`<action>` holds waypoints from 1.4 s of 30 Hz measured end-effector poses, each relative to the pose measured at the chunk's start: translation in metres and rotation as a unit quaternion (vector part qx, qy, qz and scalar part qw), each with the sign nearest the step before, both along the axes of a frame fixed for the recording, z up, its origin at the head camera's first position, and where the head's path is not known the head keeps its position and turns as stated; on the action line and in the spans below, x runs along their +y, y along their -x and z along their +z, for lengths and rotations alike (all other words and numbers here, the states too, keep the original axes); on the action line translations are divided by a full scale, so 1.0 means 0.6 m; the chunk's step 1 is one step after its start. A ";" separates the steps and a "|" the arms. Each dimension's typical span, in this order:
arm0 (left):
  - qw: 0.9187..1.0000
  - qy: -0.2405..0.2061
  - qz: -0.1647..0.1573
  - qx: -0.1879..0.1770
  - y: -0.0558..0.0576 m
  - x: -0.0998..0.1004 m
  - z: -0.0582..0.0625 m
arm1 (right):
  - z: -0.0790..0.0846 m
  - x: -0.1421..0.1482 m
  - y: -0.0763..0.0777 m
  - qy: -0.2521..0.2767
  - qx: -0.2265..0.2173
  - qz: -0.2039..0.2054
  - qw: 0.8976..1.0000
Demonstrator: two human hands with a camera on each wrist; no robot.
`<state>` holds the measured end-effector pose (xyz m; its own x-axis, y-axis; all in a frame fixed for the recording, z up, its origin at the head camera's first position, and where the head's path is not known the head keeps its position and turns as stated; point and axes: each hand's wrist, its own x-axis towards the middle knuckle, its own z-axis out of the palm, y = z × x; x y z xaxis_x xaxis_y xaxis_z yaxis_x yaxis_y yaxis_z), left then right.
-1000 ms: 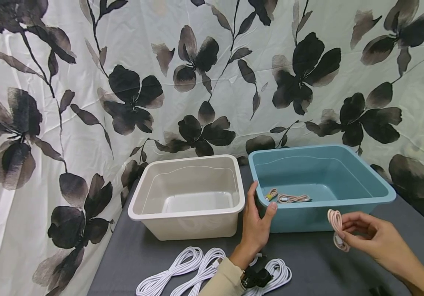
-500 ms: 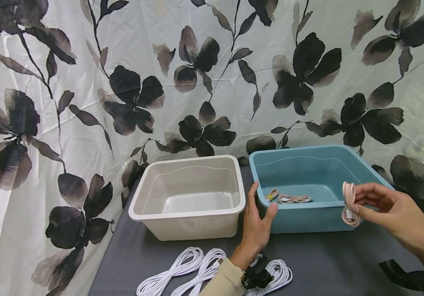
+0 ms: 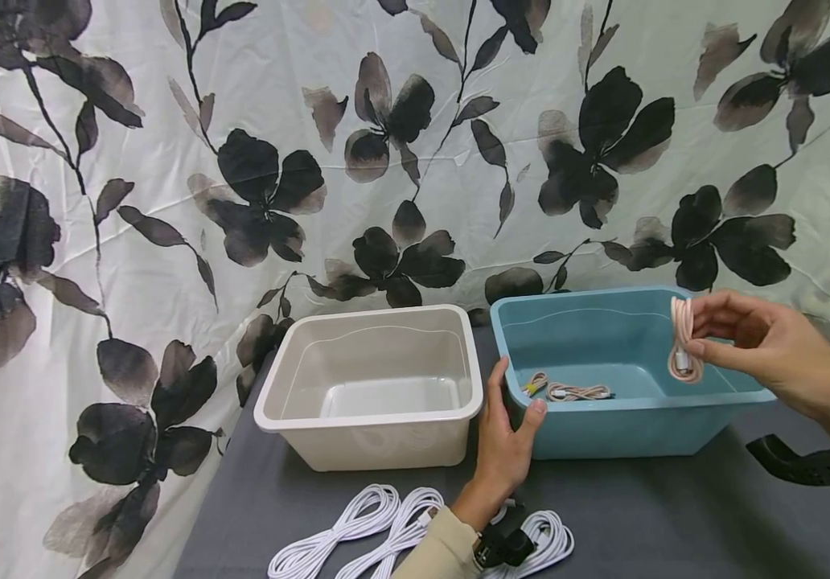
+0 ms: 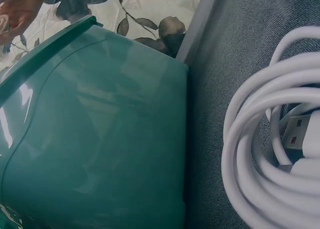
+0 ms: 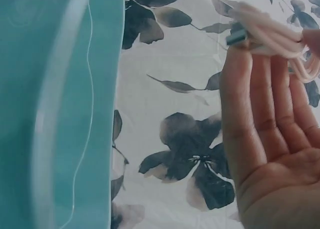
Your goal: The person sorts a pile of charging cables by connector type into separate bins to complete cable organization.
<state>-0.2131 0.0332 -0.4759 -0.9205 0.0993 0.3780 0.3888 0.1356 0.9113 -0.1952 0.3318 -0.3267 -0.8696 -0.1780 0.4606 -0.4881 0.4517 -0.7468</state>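
My right hand (image 3: 766, 342) pinches a coiled pale pink USB cable (image 3: 681, 342) between fingertips and thumb, above the right part of the blue basin (image 3: 625, 430). In the right wrist view the pink cable (image 5: 270, 31) shows a metal plug, with the fingers (image 5: 260, 104) stretched beneath it. Two more bundled pinkish cables (image 3: 577, 392) lie inside the basin near its front left corner. My left hand (image 3: 505, 450) rests against that corner, fingers straight along the left side and thumb at the front rim.
An off-white basin (image 3: 375, 442) stands left of the blue one. In front on the grey table (image 3: 639, 523) lie several coiled white USB cables (image 3: 357, 523), partly under the left forearm. A floral curtain (image 3: 458, 161) hangs behind both basins.
My right hand has risen with the pink cable, from in front of the blue basin to above it, moving slightly right. The left hand stays at the basin's corner.
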 end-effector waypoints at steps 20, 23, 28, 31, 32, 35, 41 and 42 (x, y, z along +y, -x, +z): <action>1.000 0.003 -0.004 -0.005 0.004 -0.006 -0.001 | 0.068 0.009 0.136 -0.037 -0.079 0.061 0.994; 1.000 0.003 -0.004 -0.006 0.005 -0.006 0.000 | 0.067 0.007 0.154 -0.033 -0.093 0.069 0.993; 1.000 0.006 -0.005 -0.007 0.006 -0.007 0.001 | 0.064 -0.001 0.180 -0.050 -0.109 0.076 0.990; 1.000 0.009 -0.003 -0.005 0.007 -0.008 0.002 | 0.061 -0.006 0.193 -0.067 -0.117 0.082 0.987; 1.000 0.011 -0.001 -0.005 0.007 -0.008 0.002 | 0.060 -0.007 0.197 -0.073 -0.120 0.081 0.987; 1.000 0.014 0.002 -0.005 0.007 -0.008 0.003 | 0.056 -0.011 0.209 -0.093 -0.128 0.083 0.984; 1.000 0.014 0.004 -0.007 0.007 -0.009 0.005 | 0.042 -0.021 0.237 -0.130 -0.155 0.099 0.974; 1.000 0.014 0.003 -0.007 0.008 -0.009 0.004 | 0.040 -0.023 0.241 -0.134 -0.162 0.107 0.972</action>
<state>-0.2178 0.0279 -0.4732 -0.9262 0.1030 0.3628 0.3755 0.1629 0.9124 -0.3396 0.3180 -0.3027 -0.8911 -0.4467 0.0801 -0.3505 0.5652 -0.7468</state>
